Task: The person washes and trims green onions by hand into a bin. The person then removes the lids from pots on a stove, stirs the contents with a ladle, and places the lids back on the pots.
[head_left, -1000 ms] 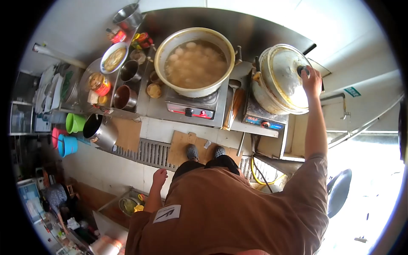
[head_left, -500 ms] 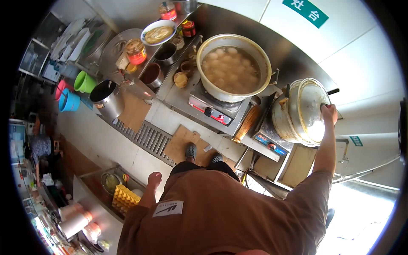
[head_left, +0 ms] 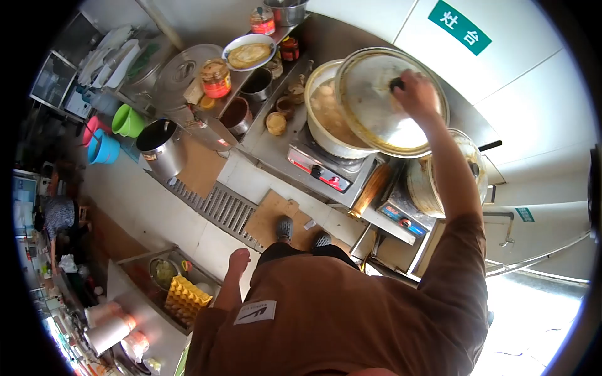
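Note:
My right hand (head_left: 417,95) grips the black knob of a large metal lid (head_left: 382,119). The lid hangs tilted over the right part of the wide pot (head_left: 321,135), which holds brown liquid with round pale pieces. This pot stands on the left burner (head_left: 318,173). Beside it, on the right burner (head_left: 401,218), is a second pot (head_left: 426,182) with another lid on it, partly behind my forearm. My left hand (head_left: 239,259) hangs low by my body, fingers curled, touching nothing.
Left of the wide pot are metal containers (head_left: 237,115), a bowl of pale food (head_left: 249,55) and a red-labelled jar (head_left: 216,78). A tall steel pot (head_left: 159,147) and coloured buckets (head_left: 128,121) stand further left. Yellow egg trays (head_left: 186,299) lie lower left. A person (head_left: 59,216) is far left.
My right hand has lifted a lid from the right pot and carried it left over the wide pot. The view has also shifted. My left hand stays low beside my body.

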`<action>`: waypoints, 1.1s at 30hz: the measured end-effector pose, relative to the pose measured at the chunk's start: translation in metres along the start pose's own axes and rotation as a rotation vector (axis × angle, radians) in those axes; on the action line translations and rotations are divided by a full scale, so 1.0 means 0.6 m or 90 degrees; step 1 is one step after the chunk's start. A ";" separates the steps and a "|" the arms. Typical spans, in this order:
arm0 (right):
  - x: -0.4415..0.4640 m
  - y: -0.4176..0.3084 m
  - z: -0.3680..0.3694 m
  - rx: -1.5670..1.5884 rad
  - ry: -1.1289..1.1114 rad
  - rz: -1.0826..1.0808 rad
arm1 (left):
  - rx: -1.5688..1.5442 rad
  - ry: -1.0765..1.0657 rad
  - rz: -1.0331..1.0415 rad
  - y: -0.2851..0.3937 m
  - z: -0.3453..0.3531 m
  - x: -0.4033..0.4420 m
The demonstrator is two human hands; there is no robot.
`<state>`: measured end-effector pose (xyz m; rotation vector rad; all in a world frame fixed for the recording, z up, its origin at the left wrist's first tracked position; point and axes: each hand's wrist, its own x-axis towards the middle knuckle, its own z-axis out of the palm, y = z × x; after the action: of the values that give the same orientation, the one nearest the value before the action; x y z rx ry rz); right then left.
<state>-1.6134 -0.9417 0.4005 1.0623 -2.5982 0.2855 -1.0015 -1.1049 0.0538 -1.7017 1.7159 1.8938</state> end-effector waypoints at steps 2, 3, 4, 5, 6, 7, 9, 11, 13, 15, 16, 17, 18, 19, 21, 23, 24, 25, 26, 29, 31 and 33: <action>0.030 -0.045 0.053 -0.002 -0.048 -0.021 | -0.008 0.013 -0.011 0.004 -0.006 -0.017; 0.042 -0.060 0.078 0.005 -0.063 -0.021 | -0.024 0.037 -0.025 0.010 -0.007 -0.034; 0.049 -0.073 0.098 0.012 -0.078 -0.020 | -0.026 0.041 -0.027 -0.001 -0.015 -0.038; 0.051 -0.080 0.114 0.014 -0.080 -0.023 | -0.039 0.067 -0.050 -0.020 -0.023 -0.047; 0.052 -0.084 0.127 0.012 -0.099 -0.013 | -0.053 0.090 -0.073 -0.039 -0.029 -0.056; 0.052 -0.085 0.138 0.008 -0.117 -0.002 | -0.038 0.083 -0.080 -0.065 -0.041 -0.061; 0.046 -0.077 0.157 0.016 -0.137 0.021 | 0.007 0.064 -0.142 -0.121 -0.064 -0.072; 0.034 -0.057 0.151 0.074 -0.185 0.041 | 0.090 -0.051 -0.026 -0.212 -0.102 -0.068; 0.016 -0.043 0.131 0.110 -0.188 0.033 | 0.229 -0.079 0.005 -0.208 -0.107 -0.079; -0.021 0.018 0.122 0.144 -0.144 -0.014 | 0.045 -0.182 -0.053 -0.258 -0.125 -0.062; -0.041 0.052 0.101 0.132 -0.082 -0.018 | -0.047 -0.232 -0.090 -0.267 -0.136 -0.042; -0.065 0.093 0.069 0.144 -0.079 -0.002 | -0.074 -0.223 -0.116 -0.245 -0.138 -0.031; -0.093 0.142 0.035 0.158 -0.075 0.009 | -0.087 -0.189 -0.144 -0.208 -0.127 -0.021; -0.130 0.200 0.024 0.118 -0.042 0.147 | -0.092 -0.149 -0.165 -0.180 -0.121 -0.004; -0.223 0.353 0.024 -0.070 -0.028 0.301 | -0.087 -0.100 -0.154 -0.116 -0.099 0.022; -0.303 0.431 0.003 -0.181 -0.056 0.373 | -0.051 -0.059 -0.115 -0.057 -0.076 0.037; -0.325 0.440 -0.006 -0.223 -0.095 0.419 | -0.022 -0.038 -0.093 -0.025 -0.062 0.045; -0.337 0.441 -0.013 -0.217 -0.099 0.417 | 0.002 -0.021 -0.066 0.014 -0.047 0.036; -0.343 0.440 -0.024 -0.125 -0.134 0.457 | 0.025 -0.003 -0.040 0.053 -0.030 0.024; -0.345 0.458 0.000 -0.086 -0.174 0.491 | 0.040 -0.015 -0.004 0.097 -0.009 0.012; -0.335 0.456 0.007 -0.134 -0.173 0.512 | 0.065 -0.017 -0.004 0.097 -0.002 -0.001; -0.334 0.457 0.000 -0.108 -0.150 0.530 | 0.072 -0.022 -0.006 0.089 0.005 -0.012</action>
<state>-1.6725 -0.6198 0.3101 -0.0969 -3.0769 0.1158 -1.0359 -1.1187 0.0928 -1.6238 1.7629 1.7749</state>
